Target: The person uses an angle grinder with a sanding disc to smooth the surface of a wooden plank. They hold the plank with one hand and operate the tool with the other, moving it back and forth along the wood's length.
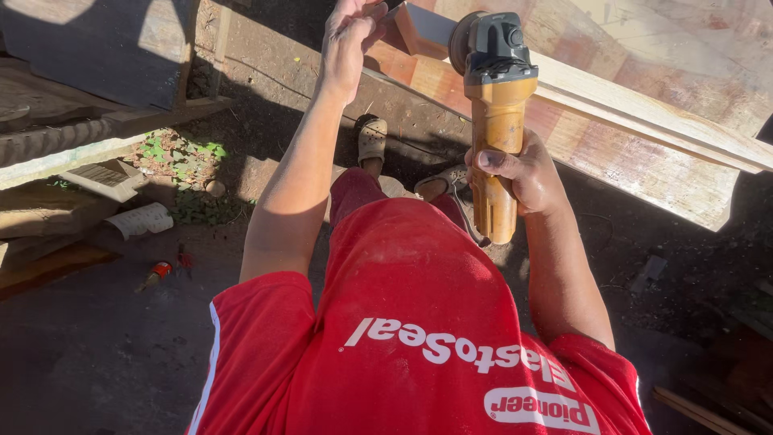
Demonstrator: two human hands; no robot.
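My right hand grips the yellow body of an angle grinder, whose grey head and disc point away from me at the top of the view. The disc meets the end of a small wooden block. My left hand reaches forward and holds that block at its near end, against a long reddish wooden board. A pale wooden strip lies along the board. My red shirt and sandalled feet show below.
Bare dirt ground lies all around. At the left are stacked planks, a corrugated sheet, a white scrap, a patch of weeds and a small red-handled tool. Dark debris lies at the right.
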